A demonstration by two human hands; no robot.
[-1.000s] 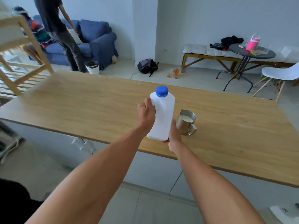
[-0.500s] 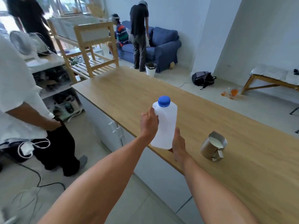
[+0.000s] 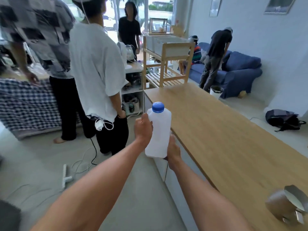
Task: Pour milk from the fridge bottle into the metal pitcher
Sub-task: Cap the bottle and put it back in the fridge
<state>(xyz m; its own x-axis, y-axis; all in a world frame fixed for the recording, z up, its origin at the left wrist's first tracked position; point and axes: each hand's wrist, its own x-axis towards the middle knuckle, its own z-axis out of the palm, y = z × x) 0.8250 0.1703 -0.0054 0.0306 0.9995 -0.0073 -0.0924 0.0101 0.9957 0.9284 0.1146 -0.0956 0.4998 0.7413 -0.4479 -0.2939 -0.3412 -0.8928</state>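
Observation:
A white plastic milk bottle [image 3: 159, 130] with a blue cap sits upright between both hands, held in the air just off the left edge of the wooden counter [image 3: 225, 130]. My left hand [image 3: 143, 129] grips its upper left side. My right hand [image 3: 173, 150] holds its lower right side and base. The metal pitcher [image 3: 286, 205], with milk inside, stands on the counter at the far lower right, blurred.
A person in a white shirt [image 3: 95, 67] stands close on the left, another in a checked shirt [image 3: 41, 35] beside them. A wooden shelf unit [image 3: 166, 64], a blue sofa [image 3: 240, 72] and cables on the floor [image 3: 83, 165] lie beyond.
My view has swung to the left, away from the counter. Both hands carried the bottle off the counter's edge, and the pitcher has slid to the lower right of the view.

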